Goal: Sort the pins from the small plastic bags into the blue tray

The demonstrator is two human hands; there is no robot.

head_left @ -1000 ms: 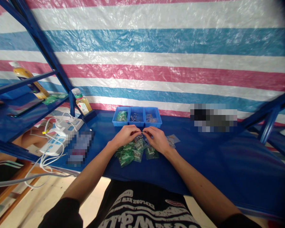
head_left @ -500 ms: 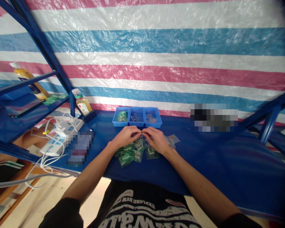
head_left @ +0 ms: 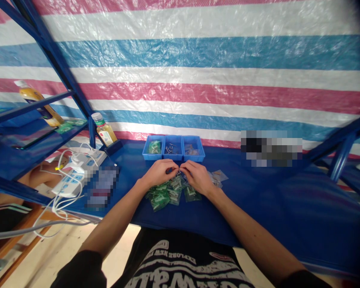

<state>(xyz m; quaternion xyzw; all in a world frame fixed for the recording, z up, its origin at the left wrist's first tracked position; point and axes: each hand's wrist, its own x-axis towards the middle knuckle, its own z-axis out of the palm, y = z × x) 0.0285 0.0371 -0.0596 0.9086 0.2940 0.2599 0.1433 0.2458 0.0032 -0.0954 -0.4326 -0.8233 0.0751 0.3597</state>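
Observation:
My left hand [head_left: 158, 173] and my right hand [head_left: 198, 176] meet over the blue table [head_left: 258, 200], fingertips pinched together on a tiny part I cannot make out. Under and in front of them lies a heap of small clear bags with green pieces [head_left: 165, 194]. More small bags [head_left: 217, 177] lie just right of my right hand. Behind my hands stand three joined blue bins [head_left: 173, 148], holding green bags, small metal parts and brownish pieces.
A juice bottle [head_left: 104, 133] stands at the back left by a blue frame post [head_left: 91, 138]. A white power strip with cables [head_left: 73, 172] lies on the left. A second bottle [head_left: 39, 105] rests on the left shelf. A striped tarp [head_left: 198, 72] closes the back.
My hands have drawn slightly closer together over the bags; otherwise nothing has moved.

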